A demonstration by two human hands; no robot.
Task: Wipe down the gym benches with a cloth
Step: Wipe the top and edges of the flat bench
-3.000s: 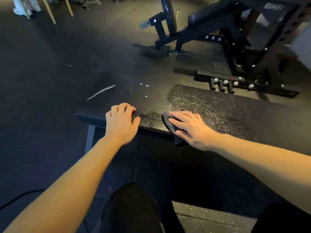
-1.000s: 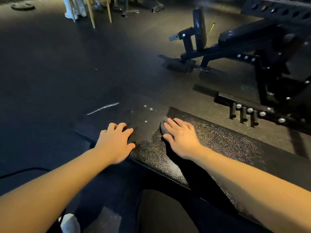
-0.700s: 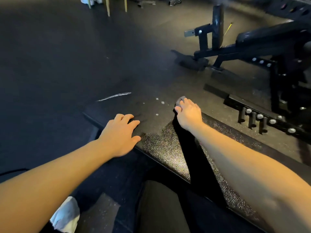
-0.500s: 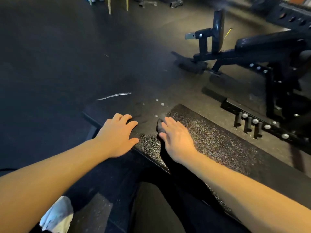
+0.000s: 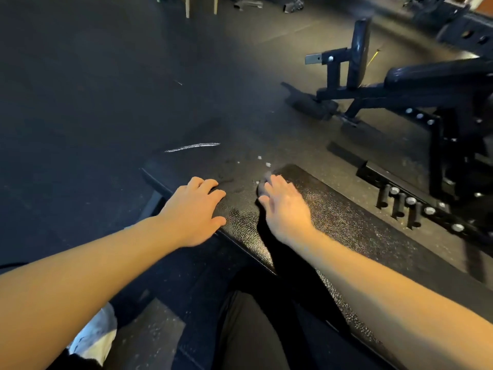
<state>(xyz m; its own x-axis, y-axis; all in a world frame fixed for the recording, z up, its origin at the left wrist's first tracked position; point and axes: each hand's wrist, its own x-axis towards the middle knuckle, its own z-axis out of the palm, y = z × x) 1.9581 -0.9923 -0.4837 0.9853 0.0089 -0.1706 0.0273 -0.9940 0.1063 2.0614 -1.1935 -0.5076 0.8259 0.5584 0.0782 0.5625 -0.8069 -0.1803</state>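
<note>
Bracing the bench (image 5: 346, 228) near its left end, the left hand (image 5: 196, 209) lies flat on the pad with relaxed fingers and grips nothing. Just beyond that end, a white streak (image 5: 192, 147) marks the floor. A few pale flecks (image 5: 267, 164) sit on the bench top ahead of the fingertips.

Toward the middle of the bench, only a dark edge of the cloth (image 5: 262, 186) peeks out from under the right hand (image 5: 285, 206). That hand presses down on it with fingers stretched out, not curled round it.

The cloth looks thin, soft and light, so it will likely bunch or slide out unless the palm and fingers bear evenly on it. A flat press is probably the best hold, with the thumb pinching one edge if it creeps. The pad's pebbled, slightly shiny skin should let the cloth glide, and the bench looks heavy enough to stay put.

Beyond the bench's right part, a peg rack (image 5: 410, 206) lies on the floor.
</note>
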